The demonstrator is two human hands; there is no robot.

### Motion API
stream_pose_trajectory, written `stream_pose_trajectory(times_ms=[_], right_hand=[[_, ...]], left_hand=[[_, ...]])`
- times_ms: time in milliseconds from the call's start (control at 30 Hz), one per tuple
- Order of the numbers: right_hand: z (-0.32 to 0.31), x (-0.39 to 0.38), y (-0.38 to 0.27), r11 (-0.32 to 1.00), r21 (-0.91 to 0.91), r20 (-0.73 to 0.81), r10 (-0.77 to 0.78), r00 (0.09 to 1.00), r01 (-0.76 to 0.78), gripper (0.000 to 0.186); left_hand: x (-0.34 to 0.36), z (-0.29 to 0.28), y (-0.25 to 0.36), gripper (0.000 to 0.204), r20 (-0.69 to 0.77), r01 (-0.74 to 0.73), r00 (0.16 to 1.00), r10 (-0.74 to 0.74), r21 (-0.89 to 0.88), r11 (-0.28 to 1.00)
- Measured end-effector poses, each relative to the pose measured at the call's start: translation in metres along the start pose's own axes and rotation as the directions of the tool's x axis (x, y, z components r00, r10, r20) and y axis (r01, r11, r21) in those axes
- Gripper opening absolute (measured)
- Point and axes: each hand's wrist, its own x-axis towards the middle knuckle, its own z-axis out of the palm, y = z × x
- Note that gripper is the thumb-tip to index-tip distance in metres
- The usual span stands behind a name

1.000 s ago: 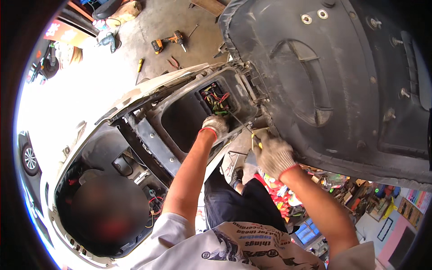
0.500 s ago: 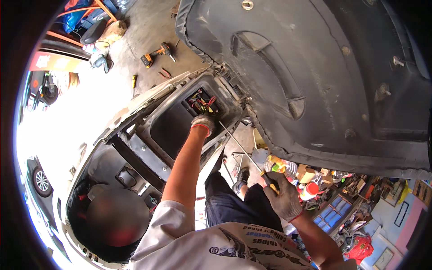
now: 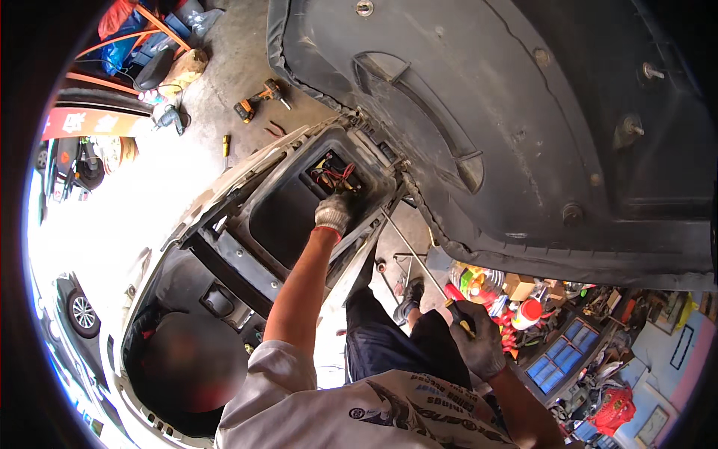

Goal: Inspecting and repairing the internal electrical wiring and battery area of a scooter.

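Note:
My gloved left hand reaches into the open compartment of a pale vehicle body, just below a recess holding red and dark wires. Its fingers are dark and smeared, so whether they grip anything is unclear. At the lower right my gloved right hand is closed round the yellow-and-black handle of a long screwdriver. The thin shaft slants up-left toward the compartment's right edge. A large black padded lid stands raised along the compartment's right side.
A cordless drill, red-handled pliers and a yellow screwdriver lie on the concrete floor. A car wheel shows at the left, cluttered tools and boxes at the lower right. A round area at lower left is blurred.
My right hand has drawn back down and rightward with the screwdriver, away from the wires. My left hand stays at the compartment. The whole view has shifted.

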Motion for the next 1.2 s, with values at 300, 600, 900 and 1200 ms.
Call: stream_pose_trajectory(times_ms=[300, 600, 900, 1200], right_hand=[[0.0, -0.001, 0.0, 0.999, 0.035, -0.012, 0.039, 0.999, -0.038, 0.037], [-0.001, -0.006, 0.013, 0.989, 0.107, -0.014, 0.108, 0.994, -0.106, 0.036], [0.007, -0.019, 0.038, 0.987, 0.148, -0.039, 0.076, 0.996, -0.069, 0.036], [0.001, -0.047, 0.133, 0.986, 0.027, -0.011, 0.163, 0.987, -0.163, 0.033]], left_hand=[[0.026, 0.021, -0.028, 0.07, -0.516, 0.039, 0.82, 0.247, 0.481, 0.876], [0.032, 0.022, -0.016, 0.079, -0.435, 0.103, 0.882, 0.182, 0.553, 0.827], [0.004, -0.009, -0.039, 0.082, -0.445, -0.131, 0.855, 0.265, 0.309, 0.942], [-0.109, -0.045, 0.018, 0.052, -0.373, 0.036, 0.923, -0.092, -0.153, 0.988]])
